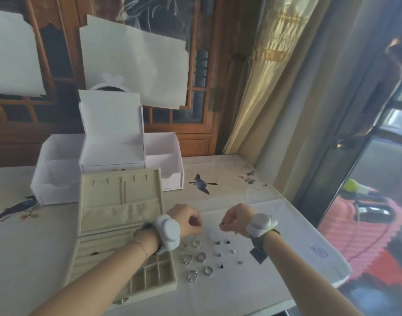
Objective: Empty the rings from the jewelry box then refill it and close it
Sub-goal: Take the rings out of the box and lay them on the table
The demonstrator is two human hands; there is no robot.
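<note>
Hands at frame centre: right hand (235, 216) pinches a small dark ring (221, 224); left hand (185, 218) has curled fingers, its hold unclear; open jewelry box (117, 226) at lower left.

No text, label or number is legible anywhere here.

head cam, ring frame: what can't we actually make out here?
- Head view: ring slots of the jewelry box are largely covered by the left forearm, so any rings left inside are uncountable.
- Left hand: curled fingers hide anything pinched.
- Right hand: pinches a small dark item, too small to identify.
- Small dark pieces on the cloth: too small and blurred to identify.
</note>
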